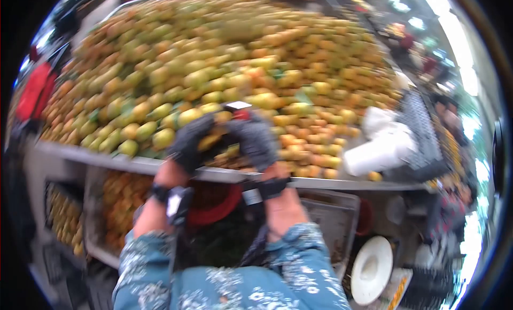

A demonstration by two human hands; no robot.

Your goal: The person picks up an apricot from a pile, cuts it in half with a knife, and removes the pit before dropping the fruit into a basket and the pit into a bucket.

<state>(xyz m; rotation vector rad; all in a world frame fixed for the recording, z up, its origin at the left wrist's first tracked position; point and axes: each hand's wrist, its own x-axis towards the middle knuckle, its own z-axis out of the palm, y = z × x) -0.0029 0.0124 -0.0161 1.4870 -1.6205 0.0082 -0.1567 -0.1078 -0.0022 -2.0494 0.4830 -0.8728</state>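
1. Near mid-frame, the left hand (192, 142) and right hand (255, 142) curl half-closed around a blurry fruit (222, 117); can't tell what either actually grips.
2. Fruit's probably light, firm, kinda slick, bruises easily.
3. I'd cup its round sides gently.

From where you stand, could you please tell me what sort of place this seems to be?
It is probably a fruit-sorting or packing area, though it could be a market: a large heap of fruit covers a metal-edged table, and crates sit below it, at least one holding more fruit.
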